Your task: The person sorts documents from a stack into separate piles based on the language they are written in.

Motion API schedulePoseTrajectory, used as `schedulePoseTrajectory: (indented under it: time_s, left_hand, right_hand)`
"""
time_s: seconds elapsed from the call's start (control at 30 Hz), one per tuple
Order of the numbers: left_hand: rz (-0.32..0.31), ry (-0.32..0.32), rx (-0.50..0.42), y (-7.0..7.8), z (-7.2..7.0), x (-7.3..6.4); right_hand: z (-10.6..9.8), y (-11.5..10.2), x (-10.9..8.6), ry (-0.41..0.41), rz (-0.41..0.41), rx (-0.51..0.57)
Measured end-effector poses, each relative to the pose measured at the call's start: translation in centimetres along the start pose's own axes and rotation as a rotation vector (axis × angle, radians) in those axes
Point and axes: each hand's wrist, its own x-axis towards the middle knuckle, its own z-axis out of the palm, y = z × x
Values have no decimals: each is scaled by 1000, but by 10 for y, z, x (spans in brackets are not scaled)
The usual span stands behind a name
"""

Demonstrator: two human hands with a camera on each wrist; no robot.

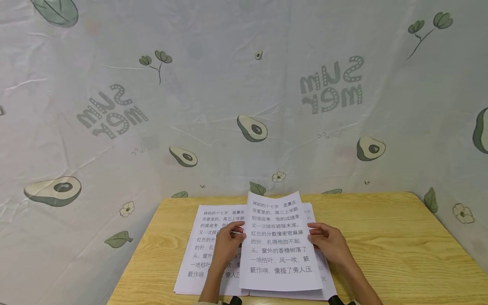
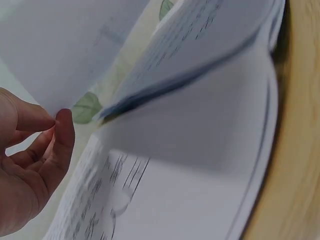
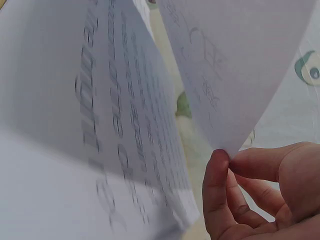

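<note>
A printed sheet of paper (image 1: 280, 280) is held up by its two side edges, its lines of Chinese text facing the head camera. My left hand (image 1: 228, 248) pinches its left edge between thumb and fingertips, which the left wrist view also shows. On the other side, my right hand (image 1: 331, 245) pinches the right edge, as the right wrist view confirms. Beneath the left forearm lies a page with the same Chinese text (image 1: 187, 284). Behind the raised sheet, a page with Latin letters (image 1: 327, 291) is mostly hidden.
The pages lie side by side near the front of a wooden table (image 1: 400, 245). A pale cloth (image 1: 213, 97) with avocado and leaf prints hangs behind and along the sides. Two dark wrist-camera parts show at the bottom edge.
</note>
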Motion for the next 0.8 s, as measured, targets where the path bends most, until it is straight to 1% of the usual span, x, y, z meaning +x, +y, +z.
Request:
schedulePoseTrajectory:
  time_s: [0.27,0.5,0.7,0.8]
  left_hand:
    - [-24,32,43,-14,-25,0]
    - [-29,83,77,-23,-53,1]
    - [-32,99,91,-31,-73,1]
    - [-40,107,94,-34,-82,1]
  right_hand:
    - [30,-8,1,6,9,10]
    - [60,-15,-4,-5,21,62]
    - [83,-16,-5,-12,25,93]
    - [92,-17,-5,-23,10,115]
